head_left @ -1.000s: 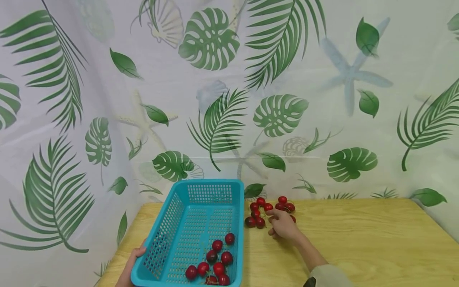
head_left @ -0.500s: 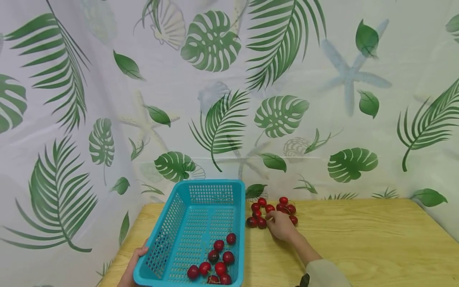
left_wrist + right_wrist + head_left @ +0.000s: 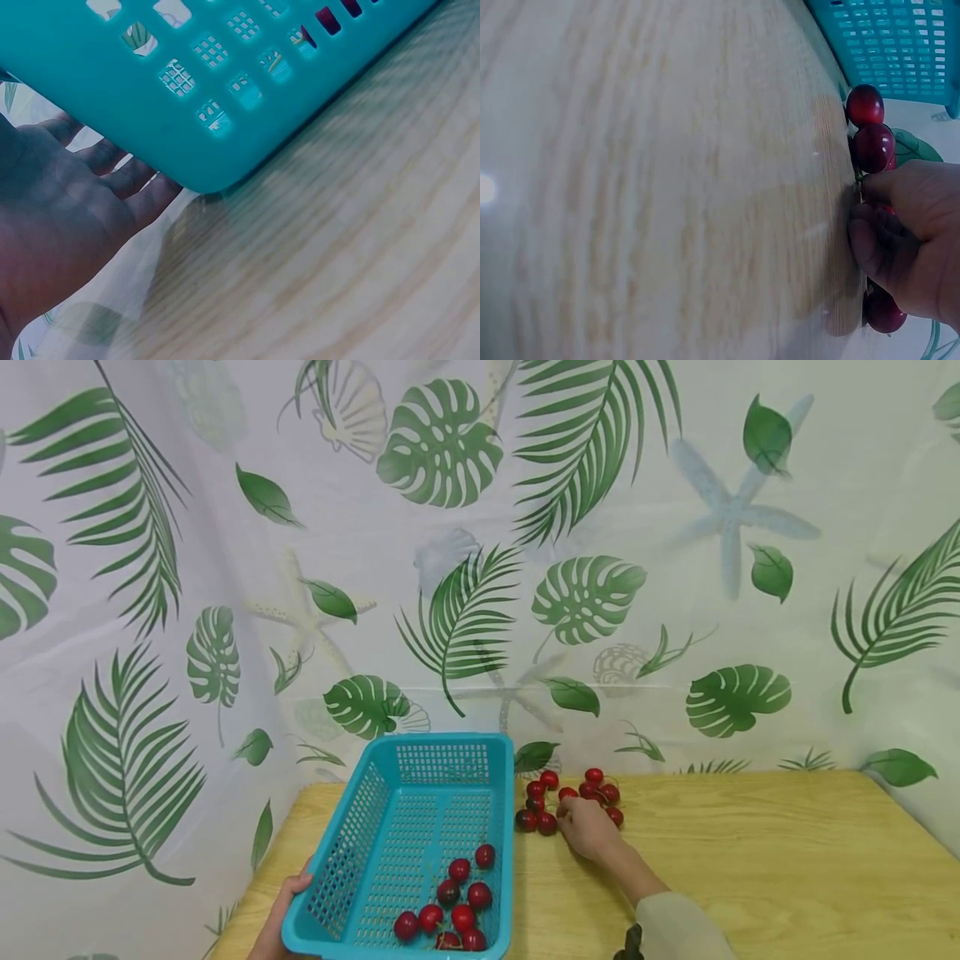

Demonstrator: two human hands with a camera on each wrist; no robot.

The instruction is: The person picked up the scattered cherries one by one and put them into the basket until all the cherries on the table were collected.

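My left hand [image 3: 283,910] holds the blue plastic basket [image 3: 326,827] at its left side, with fingertips at the rim in the head view. In the left wrist view, fingers [image 3: 124,180] reach behind the perforated wall near a corner. Several dark red cherries [image 3: 480,895] lie in the basket's near right part. My right hand [image 3: 588,828] is low over the table among more cherries [image 3: 547,823]. Its thumb and index finger pinch at a thin green stem in the right wrist view, beside a red cherry [image 3: 567,793]; the hand partly hides the fruit behind it.
The wooden table [image 3: 750,860] runs right from the basket. A second small cluster of cherries [image 3: 594,775] lies just beyond the right hand, with one cherry [image 3: 615,816] beside it. A leaf-patterned white cloth [image 3: 652,527] hangs behind the table and along its left side.
The right hand's index finger, extended over the cherries a second ago, has drawn in and down among them. The cherry at its fingertips has shifted slightly right. The left hand still holds the basket.
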